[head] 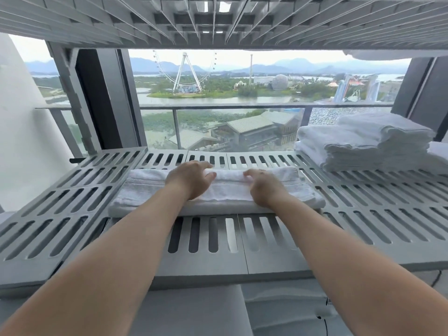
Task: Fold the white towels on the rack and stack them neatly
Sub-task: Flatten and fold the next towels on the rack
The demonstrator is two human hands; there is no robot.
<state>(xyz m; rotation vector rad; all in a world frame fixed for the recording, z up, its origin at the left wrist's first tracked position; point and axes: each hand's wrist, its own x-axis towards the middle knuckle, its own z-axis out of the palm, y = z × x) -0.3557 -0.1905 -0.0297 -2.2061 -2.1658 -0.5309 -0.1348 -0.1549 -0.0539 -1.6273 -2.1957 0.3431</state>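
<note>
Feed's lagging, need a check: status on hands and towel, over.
Gripping the towel with left hand and right hand, curled over its far fold. It lies folded lengthwise on the rack. Folded stack far right, nothing between.

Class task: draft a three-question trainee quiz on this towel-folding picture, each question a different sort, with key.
1. True or false: the stack of folded towels sits at the rack shelf's left end.
2. Which hands are on the white towel mid-shelf? A left only; B right only; C both.
3. Fill in: outside stands a ___ wheel.
Key: 1 false; 2 C, left hand and right hand; 3 Ferris wheel.
</note>
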